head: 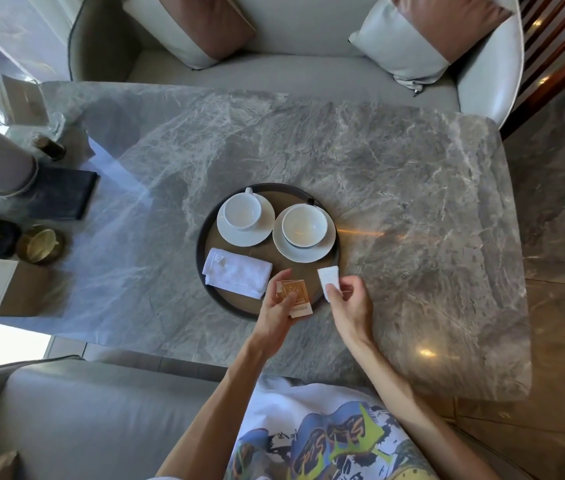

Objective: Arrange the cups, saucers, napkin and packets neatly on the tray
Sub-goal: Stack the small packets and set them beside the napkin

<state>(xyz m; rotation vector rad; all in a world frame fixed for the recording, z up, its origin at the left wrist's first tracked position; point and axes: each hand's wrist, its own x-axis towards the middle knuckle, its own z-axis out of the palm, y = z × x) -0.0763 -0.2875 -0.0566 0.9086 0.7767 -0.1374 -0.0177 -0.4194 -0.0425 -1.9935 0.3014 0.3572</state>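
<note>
A round dark tray [204,244] sits mid-table. On it stand two white cups on saucers: the left cup [242,212] on its saucer [229,235], and the right cup [304,225] on its saucer [286,251]. A folded white napkin [237,273] lies at the tray's front left. My left hand [279,311] pinches orange-brown packets [296,296] over the tray's near rim. My right hand [348,301] pinches a white packet [328,280] just above the tray's front right rim.
The grey marble table [412,209] has free room right of the tray. At the left edge stand a plant pot [0,164], a dark folder [62,197], a brass dish [41,244] and a tissue box [0,285]. Sofas with cushions sit beyond and below.
</note>
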